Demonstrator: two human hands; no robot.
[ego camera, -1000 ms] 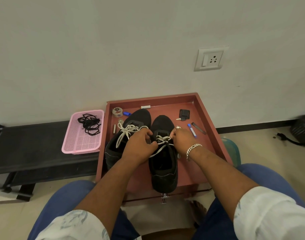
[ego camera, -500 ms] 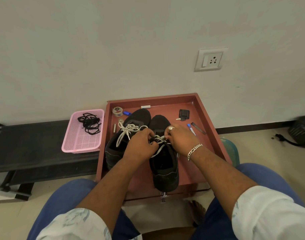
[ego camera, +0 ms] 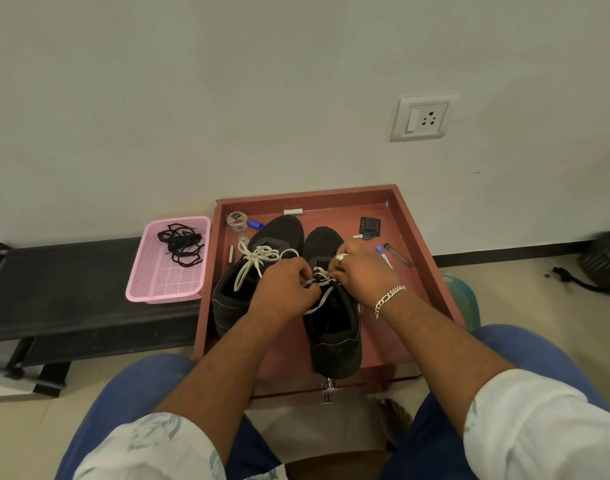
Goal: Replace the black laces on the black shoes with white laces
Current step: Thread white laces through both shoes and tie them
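Note:
Two black shoes stand side by side in a reddish-brown tray. The left shoe carries a white lace tied in a bow. Over the tongue of the right shoe, both hands work a second white lace. My left hand pinches one strand, and my right hand, with a ring and bracelet, pinches the other. The removed black laces lie tangled in a pink basket left of the tray.
Small items lie in the tray: a tape roll, a blue cap, a black key fob, a blue pen. A black bench holds the basket. A wall socket is above.
Both hands have drawn closer together over the right shoe's lace; my right hand has shifted slightly toward the toe and left.

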